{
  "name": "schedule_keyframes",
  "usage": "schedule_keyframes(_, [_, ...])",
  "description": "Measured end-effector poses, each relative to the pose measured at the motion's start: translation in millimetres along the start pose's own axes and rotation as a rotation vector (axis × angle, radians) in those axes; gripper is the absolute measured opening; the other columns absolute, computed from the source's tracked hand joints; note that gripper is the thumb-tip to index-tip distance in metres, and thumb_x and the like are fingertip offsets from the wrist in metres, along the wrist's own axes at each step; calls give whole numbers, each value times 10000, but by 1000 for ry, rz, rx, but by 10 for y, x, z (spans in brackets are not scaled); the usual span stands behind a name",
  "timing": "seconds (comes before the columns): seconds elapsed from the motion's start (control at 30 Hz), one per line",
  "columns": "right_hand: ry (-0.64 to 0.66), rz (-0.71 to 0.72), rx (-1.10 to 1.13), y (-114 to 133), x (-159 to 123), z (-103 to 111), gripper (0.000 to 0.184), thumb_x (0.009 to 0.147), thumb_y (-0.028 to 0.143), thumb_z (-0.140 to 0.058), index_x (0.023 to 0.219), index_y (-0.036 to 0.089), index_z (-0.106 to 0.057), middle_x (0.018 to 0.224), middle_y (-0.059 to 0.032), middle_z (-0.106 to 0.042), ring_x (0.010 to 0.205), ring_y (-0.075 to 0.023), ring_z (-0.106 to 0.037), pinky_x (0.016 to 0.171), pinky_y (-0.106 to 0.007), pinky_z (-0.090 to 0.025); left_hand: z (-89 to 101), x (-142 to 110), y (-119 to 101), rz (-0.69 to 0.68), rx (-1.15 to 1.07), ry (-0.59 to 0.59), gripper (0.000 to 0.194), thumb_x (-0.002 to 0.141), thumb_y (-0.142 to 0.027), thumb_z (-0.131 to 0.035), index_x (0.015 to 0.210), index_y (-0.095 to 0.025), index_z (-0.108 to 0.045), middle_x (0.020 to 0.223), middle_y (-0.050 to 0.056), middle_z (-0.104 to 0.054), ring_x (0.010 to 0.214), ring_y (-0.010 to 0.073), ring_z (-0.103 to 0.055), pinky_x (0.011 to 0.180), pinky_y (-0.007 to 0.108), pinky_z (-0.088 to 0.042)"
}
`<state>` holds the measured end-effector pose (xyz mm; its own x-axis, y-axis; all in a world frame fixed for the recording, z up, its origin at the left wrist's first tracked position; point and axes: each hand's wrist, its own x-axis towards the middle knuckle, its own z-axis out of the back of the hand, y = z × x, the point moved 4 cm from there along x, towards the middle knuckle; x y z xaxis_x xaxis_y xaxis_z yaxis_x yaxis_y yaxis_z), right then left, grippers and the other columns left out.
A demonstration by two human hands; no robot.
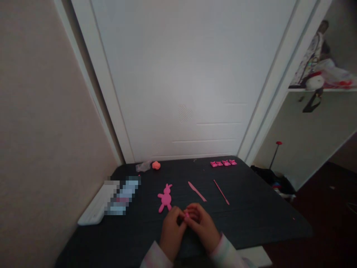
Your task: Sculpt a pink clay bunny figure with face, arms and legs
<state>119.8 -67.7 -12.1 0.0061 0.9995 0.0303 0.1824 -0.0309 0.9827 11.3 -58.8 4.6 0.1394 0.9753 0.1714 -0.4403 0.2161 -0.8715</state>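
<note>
Angling inward: both sleeved forearms (157, 257), at the near side of the dark tabletop (251, 219).
Right hand (205, 225): fingers curled, thumb and forefinger pinching a small pink clay piece (186, 215).
Left hand (172, 227): curled, thumb and fingertips pinching that piece's other side.
Pink clay rabbit (166, 199): lying just beyond the left hand.

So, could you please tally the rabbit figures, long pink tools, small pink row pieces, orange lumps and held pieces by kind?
Rabbit figure: 1
Long pink tools: 2
Small pink pieces in a row: 4
Orange lump: 1
Held pink piece: 1
Total: 9
</note>
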Motion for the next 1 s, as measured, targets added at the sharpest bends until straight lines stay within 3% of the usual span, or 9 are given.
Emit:
schedule_keyframes(0.23, [-54, -45, 61, -68, 19, 94, 314, 613, 330, -687, 809, 190, -486, 718, 9, -613, 696, -120, -600, 689, -255, -449, -15, -17, -24, -34, -26, 34, 20, 684, -164, -532, 692, -155, -516, 715, 2, -513, 674, 127, -473, 615, 247, -375])
schedule_keyframes(0.37, [-80, -39, 67, -73, 34, 134, 329, 606, 365, -683, 801, 190, -484, 631, 31, -609, 597, -98, -573, 595, -226, -441, -26, -25, -2, -48, -80, 95, 237, 702, -198, -557, 932, -145, -556, 819, 35, -562, 718, 130, -509, 643, 247, -404])
schedule_keyframes(0.5, [-95, -38, 36, -85, 21, 146, 288, 639, 366, -656, 788, 182, -491, 562, 51, -581, 464, -66, -493, 465, -193, -390, -32, -17, -29, -91, -145, 171, 154, 744, -241, -536, 824, -157, -638, 779, 40, -591, 707, 131, -531, 636, 237, -411])
schedule_keyframes(0.6, [-99, -34, 10, -75, 12, 145, 260, 663, 371, -636, 769, 176, -499, 534, 55, -560, 442, -61, -472, 438, -189, -372, -26, -10, -26, -89, -169, 162, 158, 754, -258, -534, 779, -155, -651, 753, 40, -598, 695, 128, -535, 631, 234, -410])
schedule_keyframes(0.77, [-64, -18, -18, -31, 12, 116, 259, 692, 414, -591, 720, 166, -520, 537, 39, -558, 485, -75, -502, 487, -208, -415, 7, -10, 0, -77, -193, 86, 136, 736, -251, -554, 744, -152, -647, 751, 44, -598, 697, 131, -528, 623, 236, -405])
schedule_keyframes(1.0, [-9, -8, -91, -21, -7, 79, 245, 666, 371, -626, 792, 175, -549, 733, -10, -637, 653, -115, -595, 622, -250, -483, 53, -4, 9, -34, -234, 5, 84, 693, -205, -577, 672, -144, -632, 721, 37, -594, 663, 129, -518, 610, 239, -396])
